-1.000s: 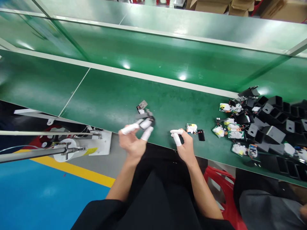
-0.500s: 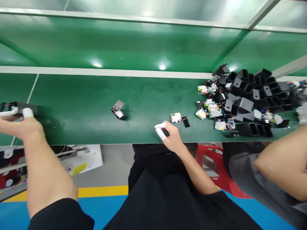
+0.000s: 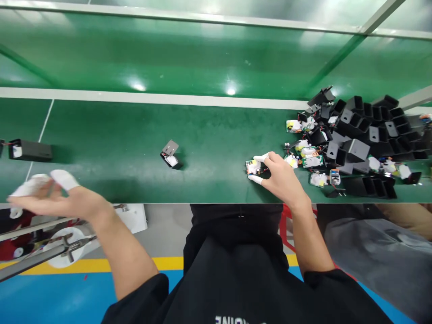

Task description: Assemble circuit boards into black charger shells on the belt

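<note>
My right hand (image 3: pixel 278 177), with white finger covers, has its thumb and index finger on opposite edges of a small circuit board (image 3: pixel 252 167) lying on the green bench. The black piece beside that board is mostly hidden under the hand. At the left, my left hand (image 3: pixel 60 193) hangs over the bench's front edge, slightly blurred, fingers apart and holding nothing. Just beyond it lies a long black case (image 3: pixel 32 151) with a white part and wires at its left end. A smaller black case (image 3: pixel 170 155) with a grey flap sits between the hands.
A heap of black housings (image 3: pixel 367 130) covers the bench's right side, with several circuit boards (image 3: pixel 312 160) along its left edge. A white rail (image 3: pixel 151 100) runs along the back. Below the bench are a red stool (image 3: pixel 286 229) and another person's grey clothing (image 3: pixel 374 252).
My left hand has let go of the long black case and drawn back toward the bench's front edge. My right hand has moved right and taken hold of the circuit board.
</note>
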